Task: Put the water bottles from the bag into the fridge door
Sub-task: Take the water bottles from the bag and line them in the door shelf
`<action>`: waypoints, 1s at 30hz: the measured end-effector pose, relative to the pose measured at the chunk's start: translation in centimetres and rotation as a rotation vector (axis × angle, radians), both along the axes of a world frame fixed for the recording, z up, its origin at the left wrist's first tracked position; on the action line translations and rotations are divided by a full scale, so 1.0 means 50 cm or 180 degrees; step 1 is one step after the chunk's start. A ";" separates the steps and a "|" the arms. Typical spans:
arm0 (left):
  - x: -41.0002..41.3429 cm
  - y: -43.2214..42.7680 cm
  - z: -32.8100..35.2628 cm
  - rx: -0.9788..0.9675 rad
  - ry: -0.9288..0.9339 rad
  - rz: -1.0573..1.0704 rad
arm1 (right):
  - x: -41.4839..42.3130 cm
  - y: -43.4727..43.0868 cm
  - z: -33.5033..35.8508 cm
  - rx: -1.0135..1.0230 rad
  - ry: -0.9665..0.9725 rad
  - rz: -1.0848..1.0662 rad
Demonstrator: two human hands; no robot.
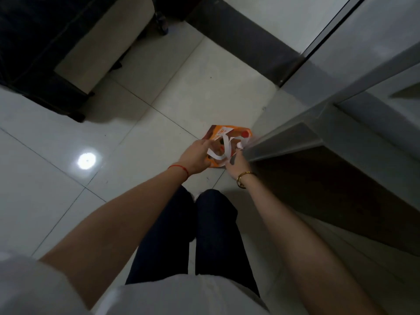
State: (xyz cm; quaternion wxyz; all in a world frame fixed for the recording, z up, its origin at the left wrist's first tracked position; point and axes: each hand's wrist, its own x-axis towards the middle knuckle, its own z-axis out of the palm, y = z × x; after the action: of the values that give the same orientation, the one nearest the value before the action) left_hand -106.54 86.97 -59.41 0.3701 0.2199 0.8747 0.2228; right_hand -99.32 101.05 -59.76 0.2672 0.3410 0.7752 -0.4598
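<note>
An orange bag (229,134) with white ribbon handles (221,151) stands on the pale tiled floor, right beside the grey fridge (302,135). My left hand (195,158) grips the bag's left rim. My right hand (238,163) is at its right rim, fingers by a white handle. Dark round shapes show inside the bag's mouth; no bottle is plainly visible. The fridge door looks shut from this angle.
A dark-framed sofa or cabinet (68,53) stands at the upper left. A dark threshold strip (245,39) crosses the floor at the top. My legs (193,235) in dark trousers stand just behind the bag. A lamp's glare (86,160) marks the tiles.
</note>
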 end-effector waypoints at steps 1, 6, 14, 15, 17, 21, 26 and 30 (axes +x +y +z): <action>-0.002 0.009 -0.035 0.0069 -0.0023 -0.0040 | -0.007 0.004 -0.033 -0.0035 -0.0053 -0.0045; -0.016 0.036 -0.185 0.0107 0.0192 -0.0358 | -0.044 0.026 -0.201 -0.0262 -0.0198 -0.0172; -0.048 0.053 -0.303 -0.0168 -0.0057 -0.0928 | -0.087 0.035 -0.347 -0.0096 -0.0120 -0.0549; -0.053 0.055 -0.303 -0.0079 -0.0126 -0.0733 | -0.093 0.033 -0.354 -0.0045 -0.0120 -0.0632; -0.064 0.057 -0.290 0.0023 -0.0210 -0.0367 | -0.102 0.029 -0.351 0.0023 -0.0138 -0.0762; -0.086 0.060 -0.244 0.0012 -0.0261 0.0115 | -0.103 0.036 -0.320 0.0239 -0.0234 -0.0938; -0.111 0.060 -0.184 -0.0036 -0.0607 0.0629 | -0.087 0.018 -0.268 0.0226 -0.0207 -0.0795; -0.094 0.072 -0.103 0.0068 -0.0748 0.0819 | -0.068 -0.007 -0.204 0.0193 -0.0077 -0.0983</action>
State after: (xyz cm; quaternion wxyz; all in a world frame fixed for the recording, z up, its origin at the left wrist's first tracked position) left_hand -111.27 90.55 -64.59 0.4358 0.0825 0.8439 0.3018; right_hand -102.72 100.72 -69.96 0.1922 0.4696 0.7238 -0.4677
